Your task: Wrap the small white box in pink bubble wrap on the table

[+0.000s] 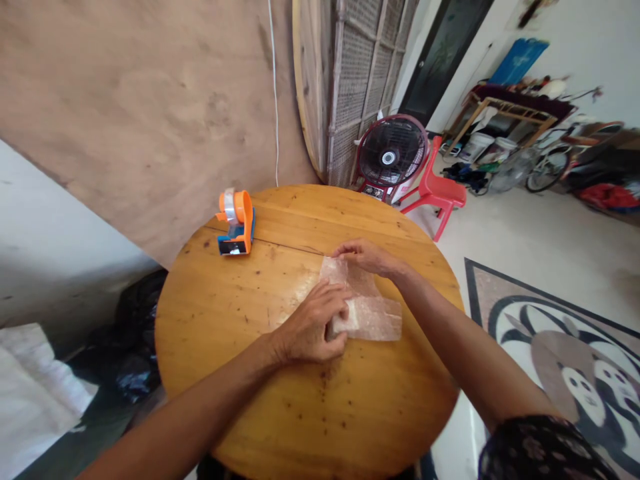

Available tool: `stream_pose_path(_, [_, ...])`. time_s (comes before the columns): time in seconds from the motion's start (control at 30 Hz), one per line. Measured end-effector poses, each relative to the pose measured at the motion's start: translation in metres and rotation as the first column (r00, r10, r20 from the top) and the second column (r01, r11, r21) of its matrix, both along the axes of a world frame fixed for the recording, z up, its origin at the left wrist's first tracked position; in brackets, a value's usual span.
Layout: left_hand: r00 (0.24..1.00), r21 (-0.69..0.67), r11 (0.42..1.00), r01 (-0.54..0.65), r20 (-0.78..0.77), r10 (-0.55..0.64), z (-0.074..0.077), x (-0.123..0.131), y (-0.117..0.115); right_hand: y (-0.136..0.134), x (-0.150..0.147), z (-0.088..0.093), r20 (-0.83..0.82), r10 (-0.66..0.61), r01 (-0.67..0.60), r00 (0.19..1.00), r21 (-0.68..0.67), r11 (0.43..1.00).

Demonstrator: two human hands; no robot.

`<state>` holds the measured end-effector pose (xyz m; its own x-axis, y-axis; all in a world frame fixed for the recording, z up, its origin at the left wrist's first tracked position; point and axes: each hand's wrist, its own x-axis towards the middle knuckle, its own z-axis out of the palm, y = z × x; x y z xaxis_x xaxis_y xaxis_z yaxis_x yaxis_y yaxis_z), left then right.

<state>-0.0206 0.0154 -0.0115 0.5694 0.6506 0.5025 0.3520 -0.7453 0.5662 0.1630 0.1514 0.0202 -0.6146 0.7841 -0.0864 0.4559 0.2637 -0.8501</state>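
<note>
A piece of translucent bubble wrap (384,320) lies on the round wooden table (280,407), partly folded, with one flap towards the right and another stretching away from me. My left hand (315,323) curls around the near part of the wrap, thumb and fingers closed on a whitish bundle whose contents I cannot make out. At the far flap, my right hand (363,257) pinches the wrap's upper edge between thumb and fingers. An orange and blue tape dispenser (245,230) with a roll of clear tape stands at the table's far left.
Beyond the table are a red-framed fan (393,157) and a red plastic chair (440,190). A wooden panel (150,107) leans behind the table's far left edge. Dark bags (135,340) and a white sack (37,393) lie at the left. A panda-patterned floor design (565,360) is at the right.
</note>
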Motion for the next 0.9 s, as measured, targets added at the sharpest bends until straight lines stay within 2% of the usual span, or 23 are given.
stream_pose_path(0.17, [1.000,-0.002,1.000,-0.004,0.002,0.004,0.000,0.000,0.000,0.004,0.000,-0.003,-0.003,-0.010,0.010,1.000,-0.065,0.998])
stream_pose_path(0.37, [1.000,-0.011,1.000,-0.003,-0.001,0.003,-0.001,0.000,0.000,-0.010,0.009,0.009,-0.010,-0.043,0.043,0.999,0.081,0.996])
stream_pose_path(0.5, [1.000,0.009,1.000,0.000,0.007,0.000,-0.003,0.000,0.000,-0.049,0.037,0.019,-0.044,-0.224,0.228,0.974,0.195,0.954])
stream_pose_path(0.6, [1.000,0.010,1.000,-0.009,0.000,0.009,-0.004,0.000,0.000,-0.090,0.062,0.021,-0.127,-0.365,0.375,0.922,0.063,0.925])
stream_pose_path(0.73, [1.000,0.011,1.000,-0.013,0.009,0.013,-0.004,0.001,0.000,-0.138,0.079,0.013,-0.111,-0.429,0.423,0.896,-0.073,0.903])
stream_pose_path(0.8, [1.000,0.004,1.000,-0.014,0.006,0.014,-0.003,0.001,0.000,-0.152,0.080,0.006,-0.070,-0.450,0.444,0.890,-0.090,0.892])
stream_pose_path(0.9, [1.000,-0.002,1.000,-0.021,0.006,0.021,-0.001,0.001,-0.001,-0.159,0.075,0.001,-0.058,-0.473,0.464,0.879,-0.126,0.877])
